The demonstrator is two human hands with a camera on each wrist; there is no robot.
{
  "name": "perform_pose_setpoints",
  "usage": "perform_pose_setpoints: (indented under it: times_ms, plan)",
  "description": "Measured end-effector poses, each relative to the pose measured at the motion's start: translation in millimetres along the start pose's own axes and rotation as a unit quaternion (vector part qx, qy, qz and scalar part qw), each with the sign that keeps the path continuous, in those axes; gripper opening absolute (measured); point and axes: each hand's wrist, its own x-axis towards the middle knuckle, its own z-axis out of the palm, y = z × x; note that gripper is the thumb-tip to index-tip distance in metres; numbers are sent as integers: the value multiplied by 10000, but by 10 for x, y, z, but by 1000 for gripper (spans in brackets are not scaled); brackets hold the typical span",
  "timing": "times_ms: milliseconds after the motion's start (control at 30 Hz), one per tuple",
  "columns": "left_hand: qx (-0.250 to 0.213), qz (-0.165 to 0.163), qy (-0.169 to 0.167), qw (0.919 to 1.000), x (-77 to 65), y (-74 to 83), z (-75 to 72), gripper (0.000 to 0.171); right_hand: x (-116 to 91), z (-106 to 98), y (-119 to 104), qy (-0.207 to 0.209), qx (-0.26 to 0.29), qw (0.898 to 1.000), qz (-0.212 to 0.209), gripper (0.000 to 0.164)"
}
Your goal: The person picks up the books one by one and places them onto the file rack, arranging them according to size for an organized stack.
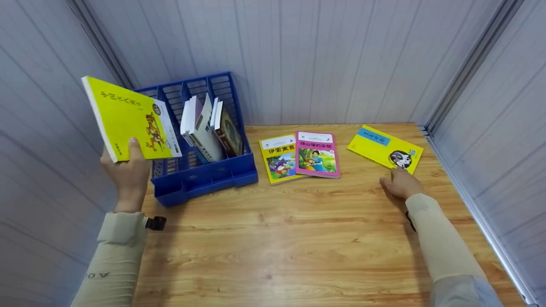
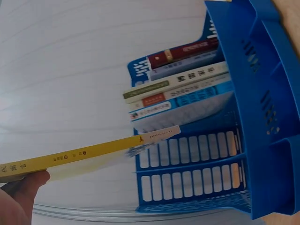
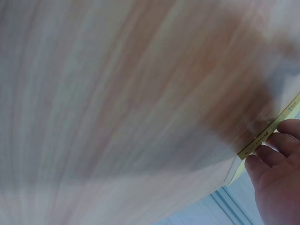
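Observation:
My left hand (image 1: 128,172) grips a yellow paperback book (image 1: 123,115) by its lower edge, thumb on the front cover. That book is held up at the left side of the blue book rack (image 1: 204,181), overlapping it in the head view. In the left wrist view, its yellow spine (image 2: 93,151) points toward the rack's slots. At the right, my right hand (image 1: 403,183) touches the near end of another yellow book (image 1: 386,147), which has a blue title label and a cow picture. In the right wrist view, fingers (image 3: 269,154) rest along that book's edge.
Several books (image 1: 207,136) stand leaning in the rack's right-hand slots. A yellow picture book (image 1: 277,155) lies on the wooden table (image 1: 290,238), partly under a pink one (image 1: 318,160). Panel walls (image 1: 324,59) border the table at the back and sides.

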Motion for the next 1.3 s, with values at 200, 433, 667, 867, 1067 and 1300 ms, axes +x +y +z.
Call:
perform_pose_setpoints:
  times_ms: [200,433,667,867,1067,1300]
  plan:
    - [525,-348,-247,9977,142,-147,193,42,-35,6,-40,109,-61,9999,12,78]
    - [654,-326,-432,9964,286,-314,334,42,-39,56,-50,292,-271,9992,41,77]
    - [870,-498,-843,9914,403,-478,447,43,-115,28,-53,532,-657,9964,-97,67]
    - [1001,-647,-1018,9876,455,-625,512,43,-168,22,-103,710,-1039,9918,-209,59]
    - [906,-896,-1206,9845,449,-761,617,43,-209,35,-169,805,-975,9919,-143,48]
    - [1252,-869,-1386,9785,458,-926,672,44,-268,99,-254,1028,-975,9897,-197,41]
